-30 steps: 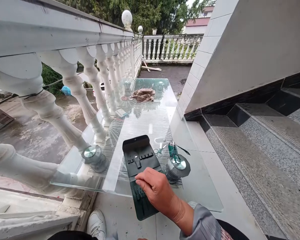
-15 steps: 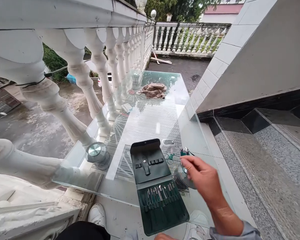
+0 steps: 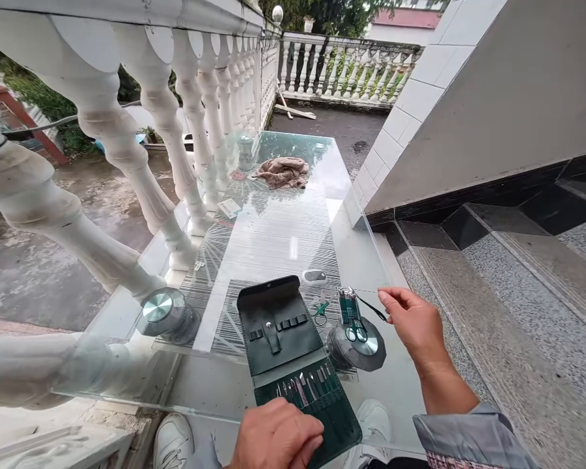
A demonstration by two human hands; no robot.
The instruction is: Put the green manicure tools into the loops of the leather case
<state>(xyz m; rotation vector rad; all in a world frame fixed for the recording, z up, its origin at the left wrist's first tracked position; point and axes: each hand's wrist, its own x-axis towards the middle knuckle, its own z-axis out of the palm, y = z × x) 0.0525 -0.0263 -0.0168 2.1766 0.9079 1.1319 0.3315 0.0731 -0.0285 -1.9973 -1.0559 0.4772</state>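
A dark green manicure case (image 3: 286, 339) lies unfolded on the glass table, slim metal tools (image 3: 307, 387) in its lower pocket. My left hand (image 3: 278, 433) is over the case's lower edge, fingers curled; whatever they hold is hidden. To the right of the case, my right hand (image 3: 415, 319) pinches one end of a thin metal tool (image 3: 366, 290), its kind too fine to make out. Its other end is close to the nail clippers (image 3: 346, 303). A dark curved handle (image 3: 374, 307) extends from beside the clippers. Green-handled scissors (image 3: 356, 331) lie below them, and smaller green scissors (image 3: 321, 312) lie left.
The glass table top (image 3: 268, 241) rests on round metal-capped supports (image 3: 163, 309). A white oval device (image 3: 314, 278) lies behind the case. Farther back are a crumpled brown cloth (image 3: 283, 173) and a small card (image 3: 229, 208). A balustrade runs left; stone steps (image 3: 488, 280) rise right.
My right hand has moved right, away from the clippers, with the thin tool now showing in its fingers. My left hand has come up over the lower part of the case. The view has shifted right.
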